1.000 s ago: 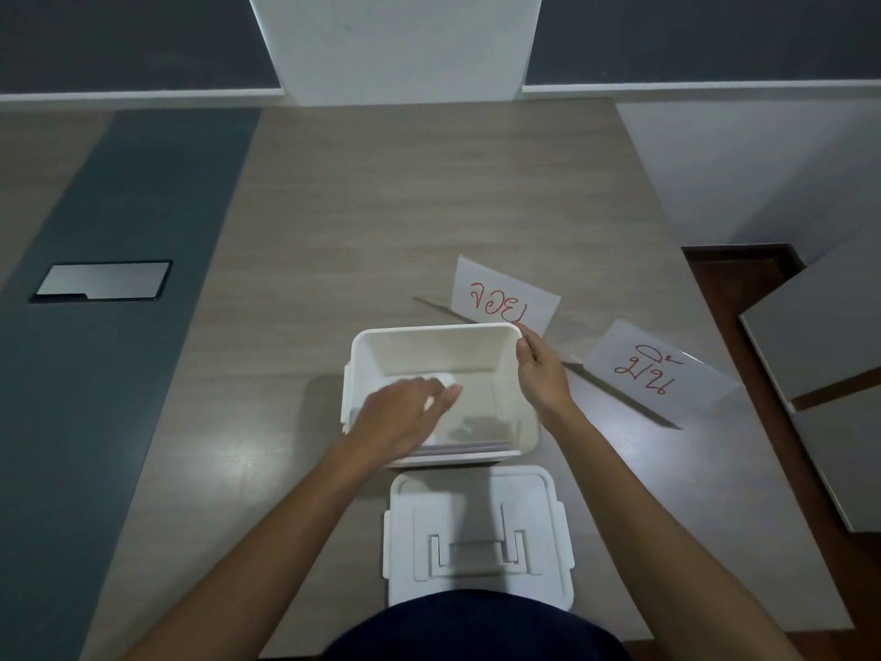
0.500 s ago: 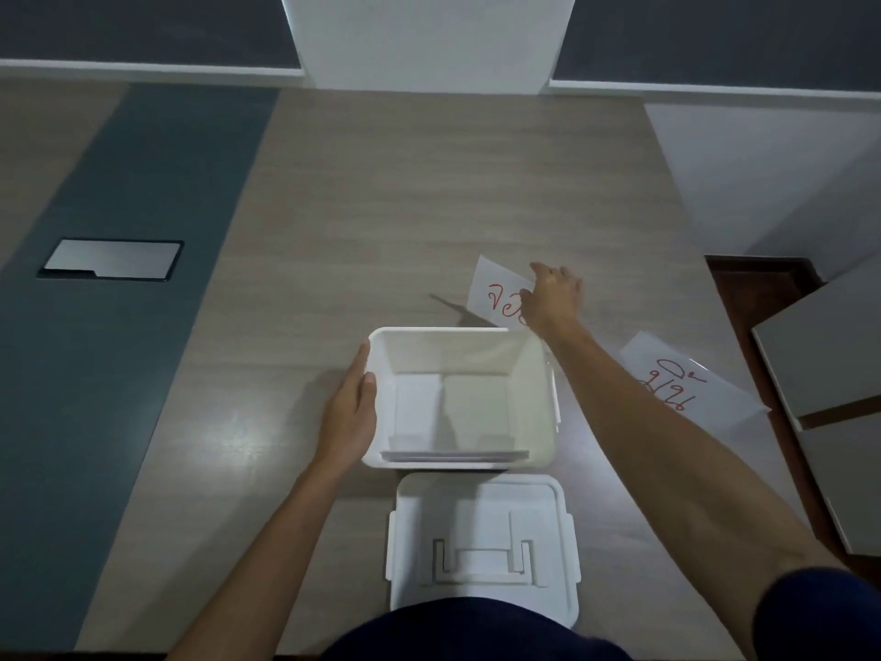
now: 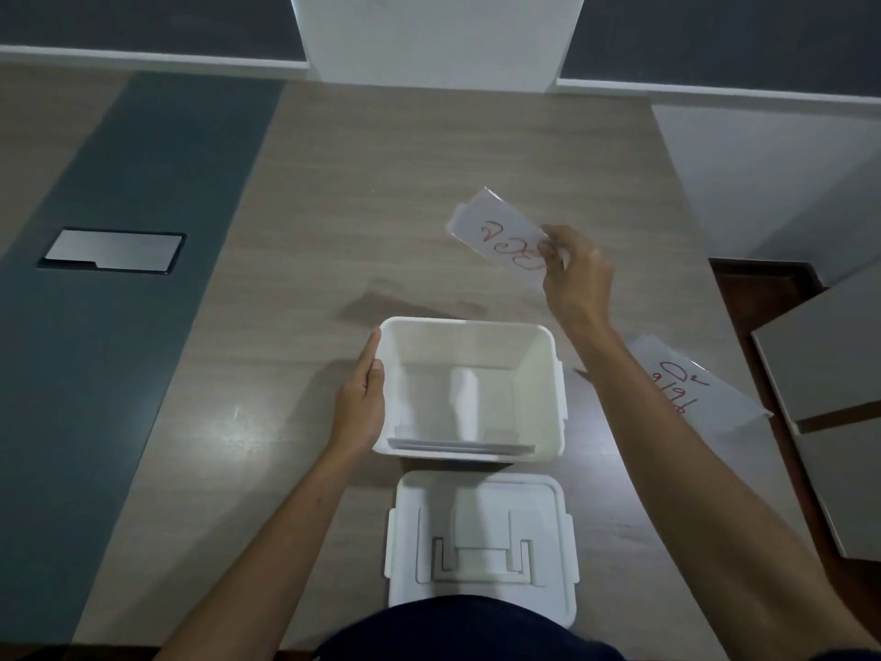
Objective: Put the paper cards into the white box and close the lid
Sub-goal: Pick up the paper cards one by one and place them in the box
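The open white box stands mid-table with paper cards lying flat on its bottom. My left hand rests flat against the box's left wall, fingers along the rim. My right hand pinches a white paper card with red writing and holds it in the air beyond the box's far right corner. A second card with red writing lies on the table to the right of the box, partly behind my right forearm. The white lid lies flat in front of the box.
A metal cable hatch is set into the dark strip of the table at the left. Grey panels stand beyond the table's right edge. A white pillar rises behind the far edge.
My right hand has lifted the far card off the table and raised it. My left hand moved from inside the box to its left wall and stays there.
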The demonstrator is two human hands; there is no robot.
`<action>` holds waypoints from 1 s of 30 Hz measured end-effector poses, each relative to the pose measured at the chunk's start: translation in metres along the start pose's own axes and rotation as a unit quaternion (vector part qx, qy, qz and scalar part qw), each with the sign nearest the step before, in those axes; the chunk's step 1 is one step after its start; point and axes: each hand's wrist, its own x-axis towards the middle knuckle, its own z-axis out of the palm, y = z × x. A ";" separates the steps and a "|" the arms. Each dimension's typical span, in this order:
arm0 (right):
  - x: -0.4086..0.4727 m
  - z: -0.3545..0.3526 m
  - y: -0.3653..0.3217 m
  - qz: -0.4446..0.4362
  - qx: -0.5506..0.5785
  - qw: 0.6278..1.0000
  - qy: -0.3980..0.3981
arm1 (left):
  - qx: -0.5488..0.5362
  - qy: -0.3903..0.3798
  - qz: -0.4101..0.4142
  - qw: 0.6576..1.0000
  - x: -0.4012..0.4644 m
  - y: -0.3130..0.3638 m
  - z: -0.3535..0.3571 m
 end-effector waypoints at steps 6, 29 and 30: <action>-0.045 -0.044 -0.050 -0.076 0.054 0.995 -0.025 | -0.014 0.005 0.011 1.000 0.003 -0.004 0.005; -0.163 -0.010 -0.005 0.002 -0.058 0.899 -0.433 | 0.036 0.027 0.005 0.999 0.000 -0.001 0.009; -0.162 -0.010 -0.005 0.006 -0.059 0.898 -0.436 | 0.040 0.026 0.009 0.999 0.000 -0.002 0.008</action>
